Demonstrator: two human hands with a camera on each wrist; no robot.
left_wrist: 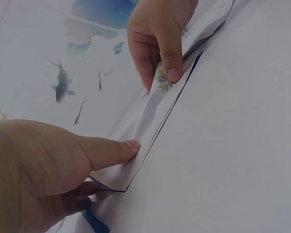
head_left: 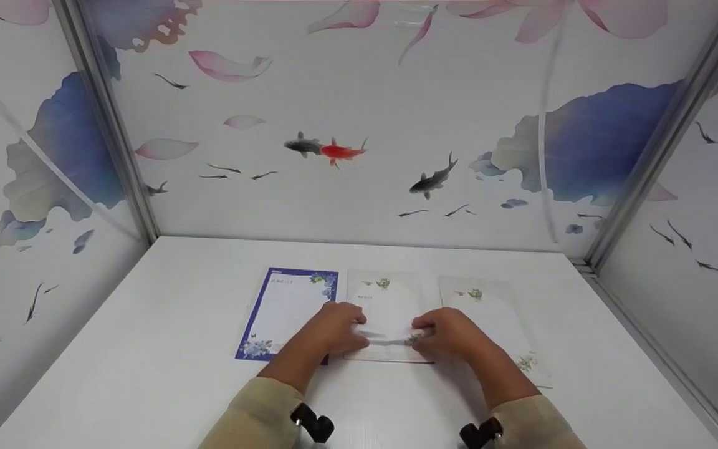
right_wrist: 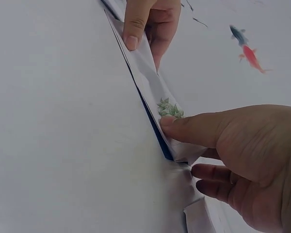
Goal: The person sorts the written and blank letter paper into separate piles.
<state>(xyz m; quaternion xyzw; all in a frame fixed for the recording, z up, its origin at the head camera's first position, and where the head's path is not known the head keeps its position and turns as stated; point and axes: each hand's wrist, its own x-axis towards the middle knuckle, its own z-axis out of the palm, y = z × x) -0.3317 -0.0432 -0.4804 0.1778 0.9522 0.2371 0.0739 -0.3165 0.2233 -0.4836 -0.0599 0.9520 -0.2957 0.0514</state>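
Note:
A pale printed sheet of paper (head_left: 390,308) lies in the middle of the head view, with a small green sprig near its top. My left hand (head_left: 337,327) pinches its lower left side, thumb on top. On the lower right side my right hand (head_left: 452,332) pinches it, its thumb beside a printed green sprig (right_wrist: 169,108). Between the hands the paper bulges up in a low crease. Other layers lie beneath it, and a dark blue edge (right_wrist: 153,121) shows below in the right wrist view. Most of the curled fingers are hidden under or behind the paper.
To the left lies a sheet with a blue border (head_left: 281,315) and flowers. Another pale sheet (head_left: 490,324) lies on the right, partly under my right forearm. All rest on a white table (head_left: 147,349). Printed panels (head_left: 359,206) wall in the back and sides.

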